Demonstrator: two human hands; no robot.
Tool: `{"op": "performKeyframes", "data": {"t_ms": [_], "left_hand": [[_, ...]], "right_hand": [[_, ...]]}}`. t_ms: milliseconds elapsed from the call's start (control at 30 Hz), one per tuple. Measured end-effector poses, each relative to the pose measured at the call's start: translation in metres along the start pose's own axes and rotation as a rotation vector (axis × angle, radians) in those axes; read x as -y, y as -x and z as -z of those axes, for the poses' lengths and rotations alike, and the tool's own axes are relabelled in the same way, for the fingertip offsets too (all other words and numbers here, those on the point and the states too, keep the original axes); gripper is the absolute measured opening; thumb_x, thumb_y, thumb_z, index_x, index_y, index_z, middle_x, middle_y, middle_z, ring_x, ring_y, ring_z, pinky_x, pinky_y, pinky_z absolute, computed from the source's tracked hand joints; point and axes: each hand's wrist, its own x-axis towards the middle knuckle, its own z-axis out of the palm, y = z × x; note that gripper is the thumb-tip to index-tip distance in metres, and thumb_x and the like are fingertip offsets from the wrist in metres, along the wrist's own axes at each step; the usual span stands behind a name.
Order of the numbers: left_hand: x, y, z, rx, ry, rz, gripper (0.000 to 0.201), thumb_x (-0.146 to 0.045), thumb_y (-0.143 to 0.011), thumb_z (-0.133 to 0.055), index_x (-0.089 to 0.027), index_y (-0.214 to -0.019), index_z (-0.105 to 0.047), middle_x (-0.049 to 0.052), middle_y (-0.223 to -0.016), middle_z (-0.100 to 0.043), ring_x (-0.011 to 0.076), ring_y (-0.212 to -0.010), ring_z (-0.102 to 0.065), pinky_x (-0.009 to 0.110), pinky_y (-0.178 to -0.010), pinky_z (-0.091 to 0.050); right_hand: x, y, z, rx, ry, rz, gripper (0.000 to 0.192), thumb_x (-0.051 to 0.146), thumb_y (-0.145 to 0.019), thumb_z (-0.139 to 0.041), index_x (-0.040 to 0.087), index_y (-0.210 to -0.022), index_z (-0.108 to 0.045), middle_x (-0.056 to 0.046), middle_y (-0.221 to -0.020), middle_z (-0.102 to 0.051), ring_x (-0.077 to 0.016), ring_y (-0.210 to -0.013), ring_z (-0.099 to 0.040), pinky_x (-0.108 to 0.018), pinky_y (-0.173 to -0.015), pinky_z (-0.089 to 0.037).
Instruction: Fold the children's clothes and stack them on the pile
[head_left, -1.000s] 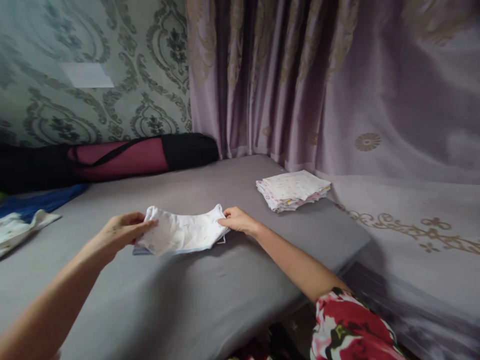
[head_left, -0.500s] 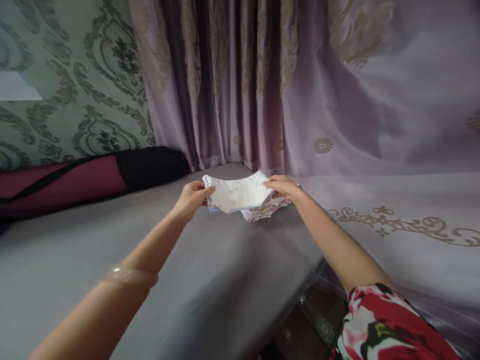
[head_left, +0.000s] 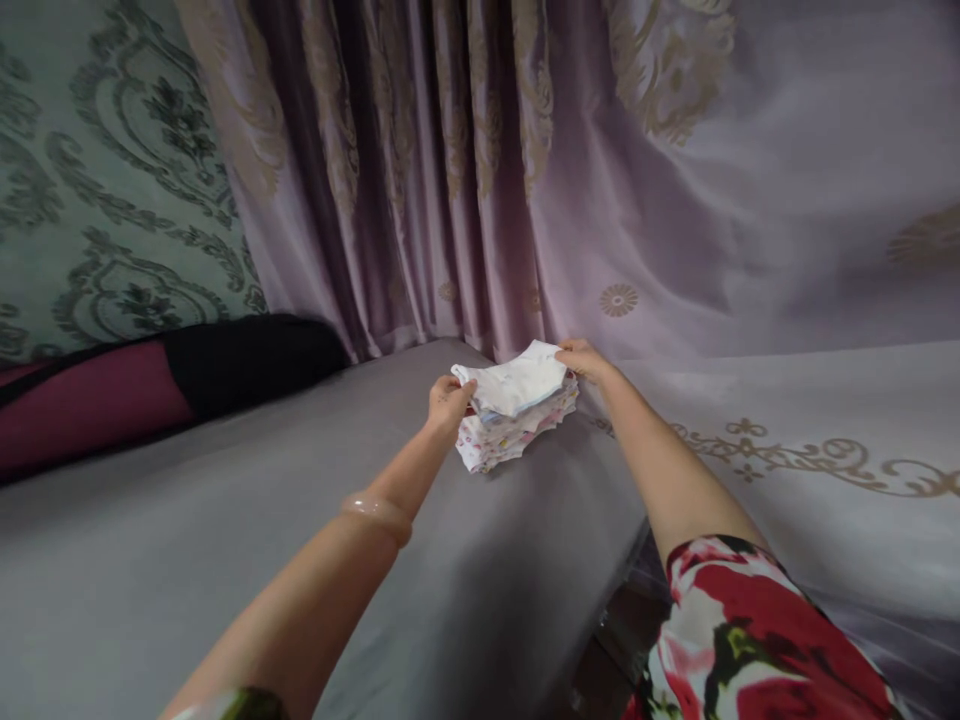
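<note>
Near the far right corner of the grey mattress (head_left: 247, 560), close under the mauve curtain (head_left: 465, 180), both hands hold a folded white cloth (head_left: 514, 385) just over a stack of folded printed cloths (head_left: 517, 435). The left hand (head_left: 448, 400) has its fingers curled and pinching the cloth's left end; the right hand (head_left: 581, 358) pinches the opposite, far right end, fingers pressed together on the fabric. Whether the white cloth already rests on the stack or hangs slightly above it cannot be told; its underside looks to be touching or all but touching the top layer.

Judging by how it sags a little between the two grips, the cloth is thin, light and limp, with no stiffness of its own. It should not slip from bare fingers, and nothing about it is fragile, but a fold this soft is likely to fall open if held at one point only. Taking it at two opposite ends, as now, keeps the layers together; a flat palm beneath would serve as well. The stack below looks equally soft, its edges uneven, so it could shift or skew under a sideways drag.

A clear bangle (head_left: 377, 510) circles the left wrist. A dark red and black rolled bag (head_left: 150, 385) lies along the mattress's far edge, against the patterned wallpaper (head_left: 90, 200).
</note>
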Motion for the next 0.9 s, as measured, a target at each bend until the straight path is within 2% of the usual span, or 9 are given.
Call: {"op": "performKeyframes", "data": {"t_ms": [100,233,400,533,600,700,767,833,900], "left_hand": [[0.014,-0.001,-0.005,-0.011,0.053,0.016,0.022,-0.017,-0.075,-0.068,-0.019,-0.075,-0.046,-0.005,-0.058,-0.055,0.0086,-0.048,-0.055,0.024,-0.055,-0.053],[0.031,-0.003,-0.007,-0.017,0.109,0.07,0.025,-0.019,-0.076,-0.069,-0.019,-0.075,-0.044,-0.005,-0.058,-0.055,0.0089,-0.049,-0.057,0.026,-0.058,-0.055],[0.045,-0.006,-0.007,-0.014,0.119,0.152,0.027,-0.016,-0.077,-0.069,-0.019,-0.075,-0.043,-0.006,-0.057,-0.054,0.0095,-0.051,-0.059,0.027,-0.06,-0.057],[0.048,-0.01,-0.006,-0.014,0.083,0.187,0.019,-0.011,-0.081,-0.065,-0.015,-0.09,-0.049,-0.004,-0.059,-0.054,0.0107,-0.052,-0.06,0.027,-0.058,-0.057],[0.048,-0.01,-0.006,-0.036,0.059,0.188,0.033,-0.01,-0.08,-0.066,-0.014,-0.108,-0.048,-0.004,-0.063,-0.054,0.011,-0.052,-0.06,0.027,-0.057,-0.057],[0.045,-0.006,-0.005,-0.047,0.018,0.172,0.059,-0.007,-0.079,-0.065,-0.017,-0.129,-0.036,-0.005,-0.069,-0.055,0.0096,-0.051,-0.059,0.024,-0.056,-0.055],[0.042,0.001,0.0,-0.008,-0.049,0.123,0.06,-0.007,-0.08,-0.062,-0.017,-0.132,-0.034,-0.004,-0.073,-0.056,0.0085,-0.051,-0.057,0.022,-0.054,-0.053],[0.039,0.011,0.011,0.025,-0.12,0.05,0.054,-0.008,-0.082,-0.058,-0.015,-0.131,-0.036,-0.001,-0.08,-0.057,0.0079,-0.054,-0.058,0.02,-0.054,-0.051],[0.039,0.02,0.031,0.03,-0.167,-0.009,0.048,-0.011,-0.084,-0.055,-0.014,-0.129,-0.038,0.003,-0.089,-0.057,0.0085,-0.061,-0.06,0.021,-0.057,-0.051]], "right_hand": [[-0.01,-0.014,-0.002,-0.025,0.096,0.041,0.028,0.013,-0.077,-0.055,0.011,-0.1,-0.072,-0.003,-0.066,-0.068,-0.0136,-0.053,-0.059,-0.022,-0.053,-0.046],[-0.021,-0.025,-0.007,-0.058,0.214,0.098,0.033,0.016,-0.082,-0.051,0.014,-0.109,-0.07,-0.005,-0.086,-0.073,-0.0149,-0.072,-0.065,-0.021,-0.064,-0.048],[-0.029,-0.021,-0.014,-0.055,0.353,0.117,0.032,0.02,-0.087,-0.05,0.014,-0.112,-0.068,-0.008,-0.104,-0.072,-0.0168,-0.091,-0.065,-0.022,-0.078,-0.047],[-0.03,-0.01,-0.016,-0.07,0.456,0.089,0.031,0.023,-0.089,-0.05,0.015,-0.114,-0.067,-0.011,-0.112,-0.069,-0.0201,-0.102,-0.062,-0.026,-0.087,-0.044],[-0.027,-0.001,-0.02,-0.093,0.503,0.062,0.032,0.023,-0.09,-0.049,0.014,-0.117,-0.065,-0.014,-0.116,-0.067,-0.0242,-0.108,-0.06,-0.031,-0.093,-0.042],[-0.019,0.013,-0.033,-0.161,0.619,0.084,0.035,0.02,-0.092,-0.043,0.009,-0.118,-0.063,-0.023,-0.123,-0.06,-0.0317,-0.121,-0.051,-0.041,-0.103,-0.033],[-0.012,0.021,-0.046,-0.178,0.72,0.167,0.037,0.022,-0.095,-0.038,0.007,-0.119,-0.062,-0.025,-0.126,-0.057,-0.0342,-0.125,-0.047,-0.045,-0.105,-0.028],[-0.005,0.024,-0.059,-0.114,0.778,0.252,0.042,0.031,-0.097,-0.035,0.009,-0.122,-0.061,-0.023,-0.128,-0.056,-0.0334,-0.126,-0.046,-0.045,-0.106,-0.027],[-0.002,0.024,-0.071,-0.024,0.777,0.261,0.049,0.041,-0.099,-0.03,0.013,-0.13,-0.056,-0.019,-0.137,-0.052,-0.0326,-0.13,-0.041,-0.046,-0.108,-0.025]]}}
